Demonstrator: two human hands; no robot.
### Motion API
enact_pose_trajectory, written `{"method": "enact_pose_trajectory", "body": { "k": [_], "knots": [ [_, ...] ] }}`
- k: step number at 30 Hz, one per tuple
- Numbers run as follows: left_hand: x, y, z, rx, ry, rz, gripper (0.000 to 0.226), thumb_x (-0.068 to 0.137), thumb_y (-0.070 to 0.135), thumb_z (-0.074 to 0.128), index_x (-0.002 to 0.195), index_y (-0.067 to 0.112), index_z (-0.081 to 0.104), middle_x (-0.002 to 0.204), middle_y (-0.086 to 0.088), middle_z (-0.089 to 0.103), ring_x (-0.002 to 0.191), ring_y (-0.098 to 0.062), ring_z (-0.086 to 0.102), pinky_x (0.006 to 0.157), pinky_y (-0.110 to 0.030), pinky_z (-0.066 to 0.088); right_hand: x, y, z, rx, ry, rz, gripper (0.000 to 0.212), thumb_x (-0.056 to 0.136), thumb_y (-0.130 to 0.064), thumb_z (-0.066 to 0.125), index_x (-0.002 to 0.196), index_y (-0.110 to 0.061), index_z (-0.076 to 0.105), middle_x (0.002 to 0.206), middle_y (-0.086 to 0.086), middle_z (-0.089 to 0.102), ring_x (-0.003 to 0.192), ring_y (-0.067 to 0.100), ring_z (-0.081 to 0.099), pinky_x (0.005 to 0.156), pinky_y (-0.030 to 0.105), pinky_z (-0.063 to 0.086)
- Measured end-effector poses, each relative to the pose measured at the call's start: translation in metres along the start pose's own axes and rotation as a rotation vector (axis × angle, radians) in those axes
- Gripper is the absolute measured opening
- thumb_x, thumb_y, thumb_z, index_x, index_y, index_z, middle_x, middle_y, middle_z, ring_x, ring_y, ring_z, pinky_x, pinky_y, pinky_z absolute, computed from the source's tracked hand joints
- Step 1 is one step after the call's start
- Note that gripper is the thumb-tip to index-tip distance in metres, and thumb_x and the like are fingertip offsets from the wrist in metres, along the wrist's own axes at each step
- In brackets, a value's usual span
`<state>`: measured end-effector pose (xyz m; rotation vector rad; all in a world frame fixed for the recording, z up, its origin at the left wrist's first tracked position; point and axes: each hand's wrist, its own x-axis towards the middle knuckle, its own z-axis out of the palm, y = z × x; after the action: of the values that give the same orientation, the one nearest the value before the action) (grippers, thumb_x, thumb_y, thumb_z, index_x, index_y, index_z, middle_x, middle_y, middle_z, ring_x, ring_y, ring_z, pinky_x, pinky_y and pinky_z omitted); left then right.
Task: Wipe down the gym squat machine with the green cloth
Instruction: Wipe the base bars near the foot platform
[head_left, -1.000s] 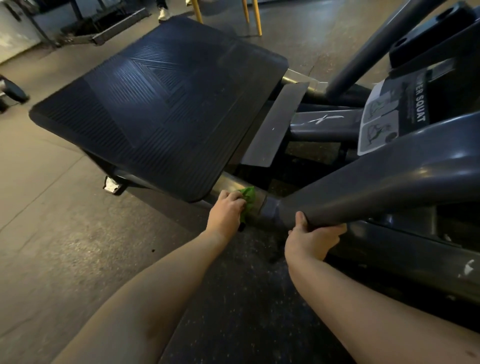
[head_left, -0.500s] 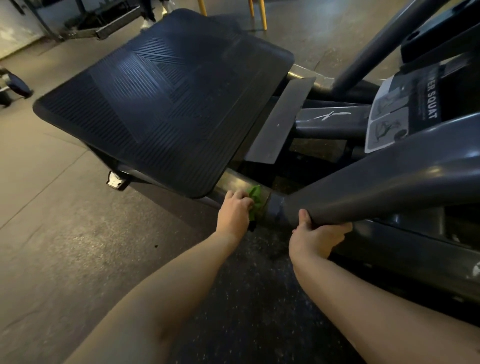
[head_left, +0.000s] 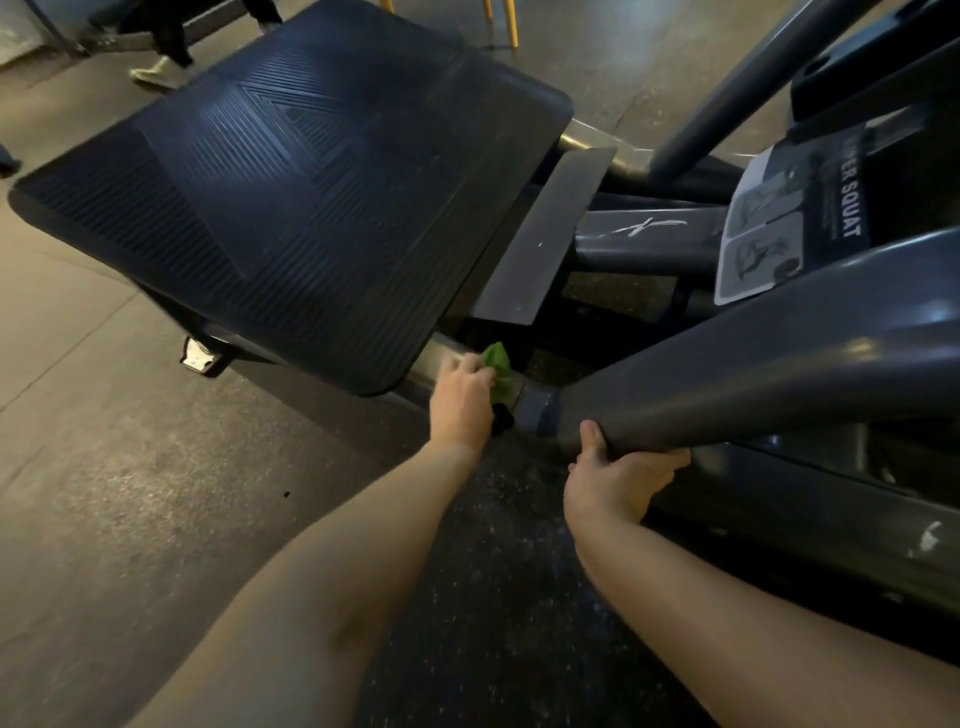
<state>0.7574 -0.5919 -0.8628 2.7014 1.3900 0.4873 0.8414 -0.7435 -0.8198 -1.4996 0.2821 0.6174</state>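
Note:
The squat machine fills the view: a black ribbed footplate (head_left: 311, 208) at upper left and a thick grey frame arm (head_left: 753, 374) slanting up to the right. My left hand (head_left: 462, 400) grips the bunched green cloth (head_left: 497, 364) and presses it on the metal tube just under the footplate's near corner. Most of the cloth is hidden by my fingers. My right hand (head_left: 618, 480) holds the lower end of the grey frame arm, thumb on its near side and fingers curled under it.
A "SUPER SQUAT" instruction label (head_left: 779, 228) sits on the frame at right. A person's shoe (head_left: 156, 75) and legs stand on the concrete floor beyond the footplate at top left. Yellow chair legs (head_left: 501, 23) show at the top. Dark speckled rubber flooring (head_left: 493, 597) lies beneath my arms.
My left hand with the cloth has shifted slightly along the tube under the footplate. The view has moved closer and a person's feet have come into view at top left. My right hand stays put.

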Motion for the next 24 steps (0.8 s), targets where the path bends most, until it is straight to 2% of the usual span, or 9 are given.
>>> {"method": "enact_pose_trajectory", "body": {
  "k": [3, 5, 10, 12, 14, 17, 20, 22, 24],
  "knots": [
    [-0.019, 0.038, 0.016, -0.025, -0.116, 0.122, 0.025, 0.091, 0.009, 0.066, 0.114, 0.016, 0.073, 0.124, -0.004, 0.063, 0.117, -0.027, 0.05, 0.098, -0.039, 0.051, -0.005, 0.0, 0.0, -0.075, 0.02, -0.044, 0.087, 0.081, -0.023, 0.082, 0.138, -0.053, 0.023, 0.142, 0.004, 0.043, 0.12, 0.034, 0.059, 0.096, 0.055, 0.055],
    [-0.011, 0.029, 0.013, -0.008, -0.167, 0.192, 0.027, 0.092, 0.009, 0.063, 0.117, 0.015, 0.072, 0.125, -0.004, 0.06, 0.12, -0.028, 0.048, 0.096, -0.041, 0.051, -0.008, -0.002, 0.002, -0.073, 0.032, -0.034, 0.087, 0.08, -0.024, 0.083, 0.136, -0.054, 0.023, 0.14, 0.007, 0.047, 0.118, 0.033, 0.061, 0.094, 0.056, 0.056],
    [0.025, -0.041, -0.025, 0.096, -0.042, -0.038, 0.021, 0.094, 0.007, 0.06, 0.109, 0.014, 0.074, 0.118, -0.004, 0.062, 0.111, -0.028, 0.048, 0.079, -0.042, 0.054, -0.005, -0.004, 0.001, -0.036, -0.004, -0.005, 0.089, 0.081, -0.02, 0.082, 0.138, -0.055, 0.023, 0.137, 0.007, 0.051, 0.117, 0.031, 0.062, 0.096, 0.055, 0.055],
    [0.025, -0.042, -0.028, 0.131, -0.032, -0.039, 0.02, 0.095, 0.005, 0.061, 0.109, 0.011, 0.073, 0.118, -0.005, 0.062, 0.108, -0.029, 0.048, 0.078, -0.043, 0.054, -0.002, -0.003, -0.003, -0.015, -0.019, -0.006, 0.089, 0.082, -0.017, 0.081, 0.14, -0.053, 0.024, 0.138, 0.006, 0.048, 0.118, 0.031, 0.061, 0.096, 0.054, 0.056],
    [0.024, -0.028, -0.023, 0.128, -0.053, -0.021, 0.021, 0.093, 0.002, 0.06, 0.108, 0.009, 0.073, 0.117, -0.007, 0.061, 0.108, -0.03, 0.048, 0.083, -0.043, 0.053, -0.004, -0.005, -0.004, -0.01, -0.029, -0.026, 0.089, 0.084, -0.015, 0.079, 0.145, -0.046, 0.023, 0.14, 0.006, 0.046, 0.121, 0.031, 0.058, 0.098, 0.053, 0.055],
    [0.027, 0.009, -0.003, 0.081, -0.185, 0.107, 0.022, 0.091, 0.008, 0.065, 0.11, 0.016, 0.073, 0.119, -0.004, 0.062, 0.109, -0.026, 0.048, 0.092, -0.04, 0.051, -0.002, -0.007, -0.004, -0.019, -0.03, -0.068, 0.09, 0.085, -0.012, 0.078, 0.15, -0.037, 0.022, 0.145, 0.006, 0.041, 0.129, 0.03, 0.051, 0.102, 0.052, 0.053],
    [0.031, 0.032, 0.006, 0.085, -0.253, 0.193, 0.022, 0.093, 0.016, 0.065, 0.114, 0.02, 0.071, 0.119, 0.0, 0.06, 0.104, -0.022, 0.045, 0.089, -0.036, 0.05, -0.003, -0.009, -0.006, -0.035, -0.023, -0.099, 0.088, 0.086, -0.011, 0.077, 0.152, -0.03, 0.022, 0.146, 0.007, 0.042, 0.131, 0.027, 0.049, 0.109, 0.045, 0.046],
    [0.035, 0.016, -0.001, 0.088, -0.239, 0.19, 0.023, 0.095, 0.014, 0.063, 0.116, 0.02, 0.071, 0.118, -0.001, 0.058, 0.107, -0.023, 0.045, 0.084, -0.037, 0.05, -0.002, -0.009, -0.006, -0.047, -0.034, -0.104, 0.088, 0.086, -0.013, 0.077, 0.151, -0.031, 0.022, 0.145, 0.008, 0.043, 0.129, 0.028, 0.051, 0.107, 0.046, 0.048],
    [0.033, -0.015, -0.017, 0.091, -0.171, 0.116, 0.024, 0.094, 0.01, 0.061, 0.113, 0.018, 0.074, 0.115, -0.003, 0.059, 0.107, -0.027, 0.047, 0.083, -0.043, 0.053, -0.002, -0.009, -0.005, -0.051, -0.05, -0.077, 0.089, 0.084, -0.016, 0.079, 0.148, -0.041, 0.022, 0.142, 0.006, 0.044, 0.124, 0.03, 0.056, 0.1, 0.052, 0.054]
  ]
}}
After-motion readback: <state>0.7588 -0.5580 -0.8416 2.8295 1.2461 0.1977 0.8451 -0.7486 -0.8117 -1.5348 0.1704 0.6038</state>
